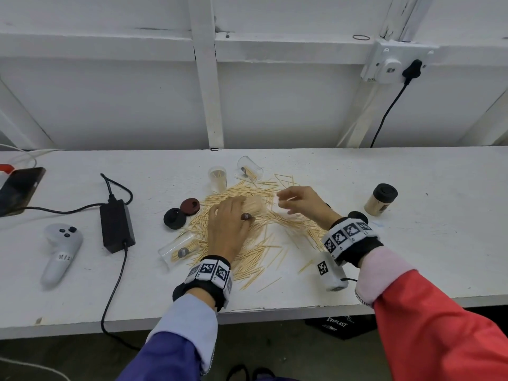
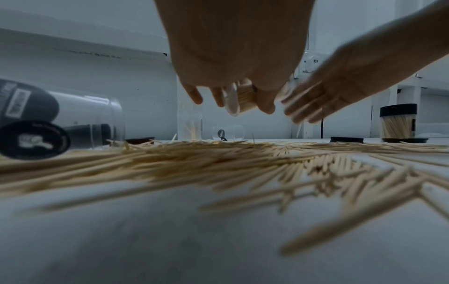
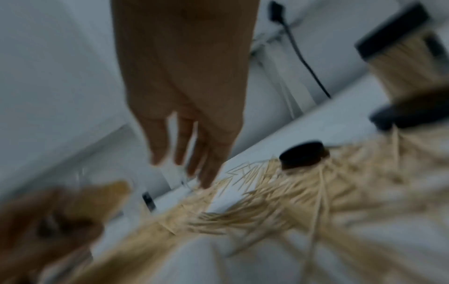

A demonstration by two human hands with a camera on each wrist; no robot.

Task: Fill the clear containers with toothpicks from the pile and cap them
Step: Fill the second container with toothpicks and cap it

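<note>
Wooden toothpicks (image 1: 248, 237) lie in a thin, straw-coloured scatter across the white table (image 1: 412, 257). Above the heap, the left hand (image 1: 229, 224) curls round a clear round container (image 2: 239, 100) packed with sticks. Just beside it, the right hand (image 1: 299, 200) hangs with fingers loosely spread, blurred; whether it holds any sticks I cannot tell. A filled, black-capped container (image 1: 380, 199) stands upright to the right. Two round lids (image 1: 181, 213) rest left of the heap.
</note>
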